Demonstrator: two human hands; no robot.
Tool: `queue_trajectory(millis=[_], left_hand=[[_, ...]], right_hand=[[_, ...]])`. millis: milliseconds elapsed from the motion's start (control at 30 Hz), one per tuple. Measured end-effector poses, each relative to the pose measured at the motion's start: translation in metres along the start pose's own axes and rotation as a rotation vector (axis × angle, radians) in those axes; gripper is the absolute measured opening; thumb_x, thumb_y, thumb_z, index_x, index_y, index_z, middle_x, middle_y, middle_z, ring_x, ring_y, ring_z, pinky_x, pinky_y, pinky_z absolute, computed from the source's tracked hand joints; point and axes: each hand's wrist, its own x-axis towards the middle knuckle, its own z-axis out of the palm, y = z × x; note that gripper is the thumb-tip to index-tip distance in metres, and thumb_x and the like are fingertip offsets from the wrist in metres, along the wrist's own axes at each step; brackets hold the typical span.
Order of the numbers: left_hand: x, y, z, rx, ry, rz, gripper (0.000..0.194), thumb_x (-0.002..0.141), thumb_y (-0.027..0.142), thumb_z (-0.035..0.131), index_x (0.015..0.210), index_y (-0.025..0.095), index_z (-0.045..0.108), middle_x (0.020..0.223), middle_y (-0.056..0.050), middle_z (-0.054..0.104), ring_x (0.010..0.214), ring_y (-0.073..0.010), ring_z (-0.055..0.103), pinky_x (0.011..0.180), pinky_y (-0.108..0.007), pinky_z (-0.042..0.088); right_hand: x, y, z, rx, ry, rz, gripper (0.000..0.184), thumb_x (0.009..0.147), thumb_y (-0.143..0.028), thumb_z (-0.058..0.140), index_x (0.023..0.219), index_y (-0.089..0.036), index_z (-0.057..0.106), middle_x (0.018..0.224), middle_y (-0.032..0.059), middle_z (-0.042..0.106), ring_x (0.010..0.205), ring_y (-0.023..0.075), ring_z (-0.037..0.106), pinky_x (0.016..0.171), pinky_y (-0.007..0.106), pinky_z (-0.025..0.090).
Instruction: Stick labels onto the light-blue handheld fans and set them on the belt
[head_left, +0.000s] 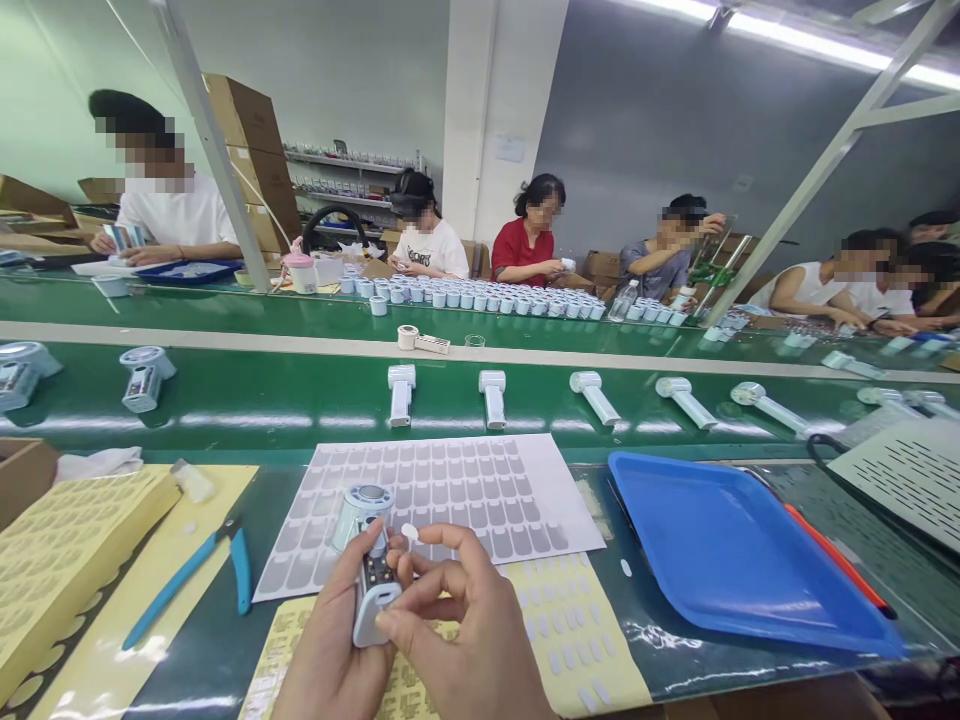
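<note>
My left hand (334,640) is wrapped round a small pale-blue handheld fan (369,560), held upright over the bench with its round head at the top. My right hand (469,625) is closed beside it, thumb against the fan's lower end, and a small white oval sticker (409,532) sits on a raised fingertip. Just behind the fan lies a white sheet of grey oval stickers (442,495). A yellow backing sheet with white stickers (570,630) lies under my hands.
A blue plastic tray (739,560) sits to the right, with an orange pen (836,560) past it. Blue-handled cutters (199,570) and a stack of yellow sheets (67,550) lie left. Several white fans (495,397) ride the green conveyor (300,400). Several people sit working across the belt.
</note>
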Motion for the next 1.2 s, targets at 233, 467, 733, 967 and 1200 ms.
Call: queue_trajectory(millis=[233,467,733,967,1200], left_hand=[[-0.016,-0.009,0.005,-0.064,0.004,-0.076,0.022,0.098,0.021,0.045,0.078,0.019,0.052,0.069,-0.002,0.055,0.052,-0.0100,0.060,0.050,-0.019,0.058],[-0.022,-0.003,0.012,-0.132,0.059,-0.204,0.020,0.101,0.025,0.041,0.096,0.012,0.056,0.068,-0.003,0.055,0.043,-0.0072,0.058,0.042,-0.013,0.054],[-0.011,0.003,-0.009,0.333,0.073,0.099,0.010,0.090,0.006,0.055,0.092,0.005,0.065,0.080,-0.012,0.068,0.061,-0.0180,0.071,0.061,-0.029,0.065],[0.020,-0.001,-0.056,0.698,-0.105,0.285,0.027,0.060,0.011,0.087,0.083,0.011,0.074,0.091,-0.013,0.077,0.101,-0.0321,0.073,0.089,-0.030,0.060],[0.028,0.002,-0.068,0.805,-0.096,0.239,0.042,0.058,0.040,0.090,0.092,0.020,0.077,0.104,-0.009,0.078,0.124,-0.0356,0.061,0.120,-0.049,0.032]], right_hand=[[-0.012,0.012,0.004,-0.309,0.162,-0.259,0.078,0.068,-0.026,0.084,0.138,-0.030,0.050,0.084,-0.0010,0.073,0.096,0.0288,0.073,0.086,0.039,0.060],[-0.007,0.012,-0.006,-0.071,0.180,-0.111,0.096,0.062,-0.036,0.085,0.145,-0.032,0.038,0.123,0.0057,0.057,0.110,0.0281,0.066,0.071,0.030,0.059],[-0.001,0.041,-0.058,-0.177,0.161,-0.132,0.031,0.090,-0.052,0.064,0.105,-0.025,0.065,0.122,0.0070,0.059,0.100,0.0225,0.065,0.067,0.027,0.054],[-0.003,0.067,-0.063,-0.488,-0.014,-0.089,0.007,0.088,-0.021,0.058,0.080,-0.021,0.057,0.115,0.0070,0.055,0.089,0.0195,0.065,0.068,0.029,0.053],[-0.003,0.074,-0.058,-0.736,-0.015,-0.214,0.020,0.083,-0.002,0.054,0.077,-0.020,0.052,0.102,0.0060,0.060,0.088,0.0226,0.064,0.074,0.035,0.048]])
